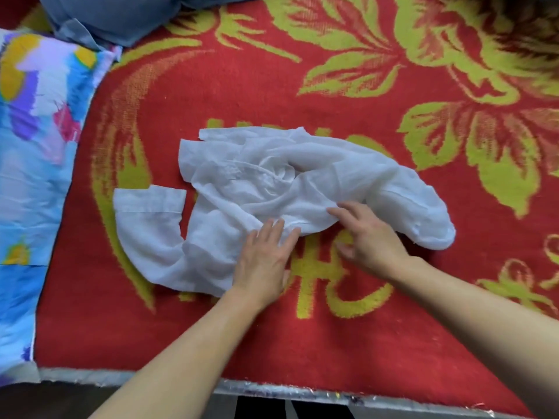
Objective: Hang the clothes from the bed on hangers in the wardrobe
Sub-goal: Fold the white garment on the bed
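Head view, the only one supplied. The shirt (272,189), white and thin enough to show the pattern beneath, lies crumpled at the middle of the blanket (393,343). One cuffed sleeve is folded out toward the blanket's left side and the other is bunched toward its right. The left hand (263,261) lies flat on the shirt's near edge, fingers straight and slightly spread, gripping nothing. The right hand (372,237) reaches onto the same edge, fingers loosely spread on top of the cloth. Its thumb sits apart on the blanket, and no pinch is visible. A quilt (36,146) lies along the blanket's left side and a blue garment (121,16) at its far left corner. No hanger or wardrobe is in view. Assessment: the shirt is not yet picked up and hanging has not begun. Risks:
- Lifting from this near edge, rather than the collar or shoulders, would likely bring the shirt up twisted with its sleeves crossed, so that the hanger is hard to insert.
- The collar is buried in the folds and cannot be located with certainty, so a grab could take the wrong layer.
- Fabric this thin looks slippery and may slide out of a light hold.
- A trailing sleeve could drag on the blanket's rough weave.
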Tool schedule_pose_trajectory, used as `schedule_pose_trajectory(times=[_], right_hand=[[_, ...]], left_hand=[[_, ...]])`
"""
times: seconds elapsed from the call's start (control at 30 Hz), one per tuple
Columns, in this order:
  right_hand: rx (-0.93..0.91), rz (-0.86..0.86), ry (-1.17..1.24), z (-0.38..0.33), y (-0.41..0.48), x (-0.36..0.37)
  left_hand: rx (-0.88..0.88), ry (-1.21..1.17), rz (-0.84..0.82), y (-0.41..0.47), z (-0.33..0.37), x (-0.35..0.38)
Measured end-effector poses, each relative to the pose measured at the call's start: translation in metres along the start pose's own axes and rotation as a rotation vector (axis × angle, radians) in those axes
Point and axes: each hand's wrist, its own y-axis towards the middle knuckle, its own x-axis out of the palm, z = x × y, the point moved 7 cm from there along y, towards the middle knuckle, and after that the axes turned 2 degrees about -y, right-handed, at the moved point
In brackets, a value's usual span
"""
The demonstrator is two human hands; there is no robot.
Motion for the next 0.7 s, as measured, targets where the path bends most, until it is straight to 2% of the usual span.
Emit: schedule_pose_trajectory(times=[0.03,0.07,0.1,0.23,0.33,0.4,0.5,0.53,0.6,0.67,0.7], right_hand=[[-0.035,-0.089,-0.144,0.002,-0.002,0.019],[-0.024,-0.125,-0.236,0.011,-0.001,0.028],[0.017,-0.113,-0.262,0.023,0.005,0.03],[0.227,0.121,-0.217,0.077,0.033,-0.008],[0.378,0.119,-0.257,0.106,0.035,-0.035],[0.462,0.11,-0.163,0.117,0.028,-0.047],[0.567,0.165,0.155,0.117,0.014,-0.058],[0.562,0.171,0.198,0.11,0.011,-0.061],[0.469,0.168,0.093,0.089,0.006,-0.069],[0.273,0.187,-0.033,0.053,0.004,-0.071],[0.152,0.191,-0.016,0.029,0.004,-0.069]], left_hand=[[-0.04,0.047,-0.081,-0.003,-0.007,0.017],[-0.081,0.078,-0.09,-0.006,-0.019,0.022],[-0.114,0.09,-0.047,-0.009,-0.033,0.019],[-0.292,-0.007,0.202,-0.035,-0.11,-0.031],[-0.547,-0.202,0.396,-0.056,-0.158,-0.083],[-0.642,-0.336,0.498,-0.063,-0.169,-0.105],[-0.68,-0.568,0.538,-0.059,-0.163,-0.118],[-0.652,-0.652,0.53,-0.055,-0.155,-0.12],[-0.585,-0.781,0.518,-0.048,-0.138,-0.129],[-0.529,-0.87,0.521,-0.045,-0.122,-0.143],[-0.51,-0.918,0.527,-0.044,-0.114,-0.15]])
